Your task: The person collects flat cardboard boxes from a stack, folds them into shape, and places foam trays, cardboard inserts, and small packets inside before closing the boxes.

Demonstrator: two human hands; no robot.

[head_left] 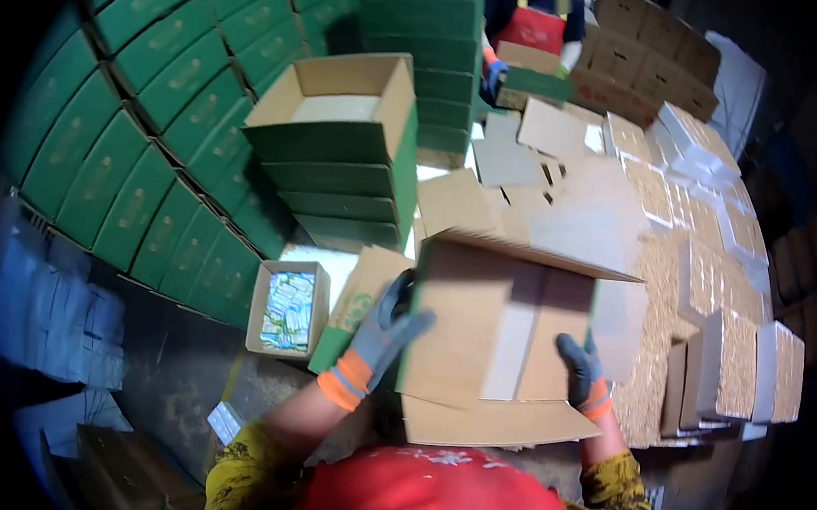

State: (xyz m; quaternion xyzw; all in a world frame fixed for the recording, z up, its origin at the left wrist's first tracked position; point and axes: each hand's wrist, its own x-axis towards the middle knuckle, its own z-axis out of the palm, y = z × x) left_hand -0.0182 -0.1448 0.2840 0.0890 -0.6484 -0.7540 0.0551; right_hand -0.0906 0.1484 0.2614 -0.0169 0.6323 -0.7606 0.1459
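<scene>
An open cardboard box, brown inside with a pale strip along its bottom, is tilted in front of me so that I look into it. My left hand, in a grey glove with an orange cuff, grips its left wall, thumb on the inner side. On the right wall, my right hand is closed in a matching glove, its fingers partly hidden. One flap hangs toward my red apron. Left of the box leans a green and brown cardboard piece.
Stacked green cartons line the left. A shorter stack bears an open carton. Small packets fill a box beside it. White-wrapped brown bundles stand at right. Across the table a co-worker handles a green box.
</scene>
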